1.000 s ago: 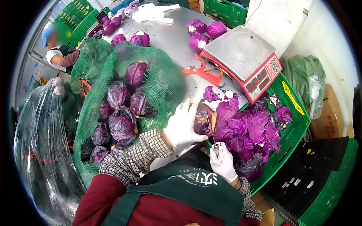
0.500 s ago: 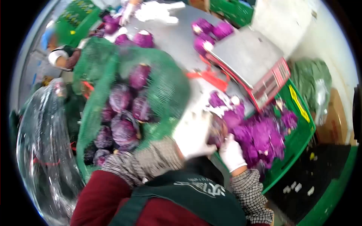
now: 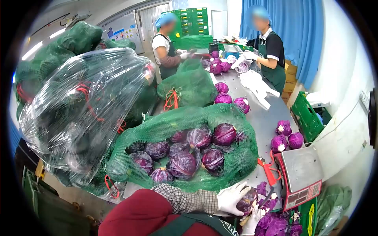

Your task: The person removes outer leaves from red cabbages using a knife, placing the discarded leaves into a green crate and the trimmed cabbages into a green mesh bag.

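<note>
My left hand (image 3: 230,200), in a white glove, is spread over a red cabbage (image 3: 247,201) and grips it from the left. At the cabbage's lower right side my gloved right hand (image 3: 253,223) is closed. A thin grey strip (image 3: 270,192), which looks like a knife blade, sticks up past that hand; its handle is hidden. Torn purple leaves (image 3: 273,224) lie in a green crate just right of my hands. An open green mesh bag (image 3: 189,114) full of red cabbages (image 3: 183,163) lies left of my hands.
A red scale (image 3: 301,169) stands right, with an orange-red object (image 3: 269,173) beside it. Three trimmed cabbages (image 3: 286,137) sit behind it on the metal table (image 3: 258,135). Plastic-wrapped bags (image 3: 86,102) are piled left. Two co-workers (image 3: 169,49) (image 3: 269,53) stand farther along the table.
The camera view has tilted up and swung, so my hands now appear lower and the far table and both co-workers show. My left hand still holds the cabbage.
</note>
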`<state>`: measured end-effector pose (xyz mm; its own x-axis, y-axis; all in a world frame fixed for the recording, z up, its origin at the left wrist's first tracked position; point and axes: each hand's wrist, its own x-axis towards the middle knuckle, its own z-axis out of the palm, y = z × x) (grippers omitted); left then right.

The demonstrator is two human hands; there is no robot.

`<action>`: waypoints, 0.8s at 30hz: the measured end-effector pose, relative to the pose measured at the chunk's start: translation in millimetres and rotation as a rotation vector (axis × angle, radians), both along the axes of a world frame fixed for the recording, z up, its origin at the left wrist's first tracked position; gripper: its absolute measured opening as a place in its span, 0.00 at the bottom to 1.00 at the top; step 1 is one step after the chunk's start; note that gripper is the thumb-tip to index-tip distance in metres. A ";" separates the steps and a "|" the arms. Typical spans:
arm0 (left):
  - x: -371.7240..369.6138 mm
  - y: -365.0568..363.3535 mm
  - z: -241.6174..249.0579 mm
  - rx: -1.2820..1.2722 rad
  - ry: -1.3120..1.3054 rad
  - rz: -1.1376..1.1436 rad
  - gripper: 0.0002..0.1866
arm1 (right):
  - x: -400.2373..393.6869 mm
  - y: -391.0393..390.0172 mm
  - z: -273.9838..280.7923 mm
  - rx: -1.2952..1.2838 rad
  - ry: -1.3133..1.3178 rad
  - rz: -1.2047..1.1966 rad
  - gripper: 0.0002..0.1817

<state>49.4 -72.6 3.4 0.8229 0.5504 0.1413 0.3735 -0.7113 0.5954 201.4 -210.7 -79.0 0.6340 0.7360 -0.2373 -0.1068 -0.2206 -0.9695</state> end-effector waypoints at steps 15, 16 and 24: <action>1.1 20.9 -4.1 0.051 -0.104 -0.237 0.61 | 21.0 2.2 10.2 0.041 -1.358 0.115 0.17; -1.9 16.9 0.8 0.023 -0.096 -0.209 0.60 | 17.3 2.3 31.3 0.020 -1.453 0.178 0.14; -1.6 9.1 -15.2 0.078 -0.089 -0.170 0.62 | 37.7 8.6 -7.4 -0.057 -1.014 -0.040 0.10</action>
